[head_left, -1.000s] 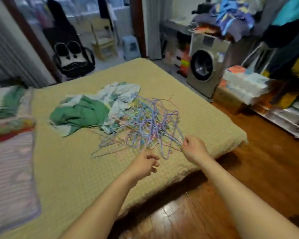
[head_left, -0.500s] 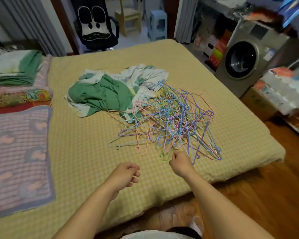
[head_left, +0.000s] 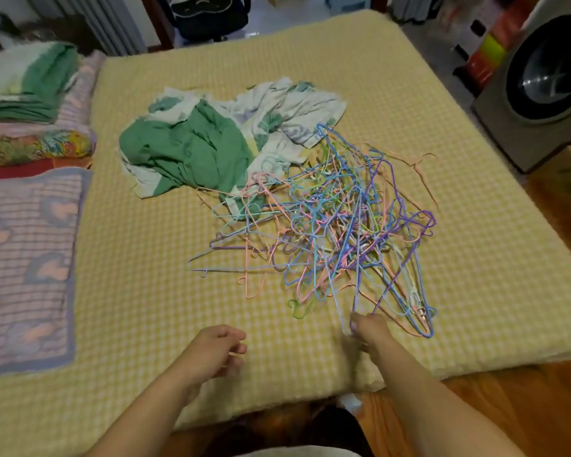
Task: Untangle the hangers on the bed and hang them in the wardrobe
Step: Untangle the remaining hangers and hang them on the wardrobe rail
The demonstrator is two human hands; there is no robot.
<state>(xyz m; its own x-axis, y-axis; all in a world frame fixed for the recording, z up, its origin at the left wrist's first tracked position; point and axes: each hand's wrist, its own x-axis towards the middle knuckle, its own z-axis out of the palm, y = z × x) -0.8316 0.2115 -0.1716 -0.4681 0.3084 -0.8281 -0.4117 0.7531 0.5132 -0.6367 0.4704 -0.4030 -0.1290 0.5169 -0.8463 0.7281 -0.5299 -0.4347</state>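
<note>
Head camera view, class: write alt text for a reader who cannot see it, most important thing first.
A tangled pile of coloured wire hangers lies on a yellow checked bed, and the right hand pinches wires at its near edge. The left hand hovers loosely curled beside it, holding nothing. Crumpled green and white clothes lie just behind the pile.

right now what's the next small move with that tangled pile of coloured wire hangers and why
Probably draw one hanger gently toward the bed edge. The right hand already pinches wire at the near tip of the tangled pile of coloured wire hangers, and the left hand hovers free to pin the rest down.
</note>
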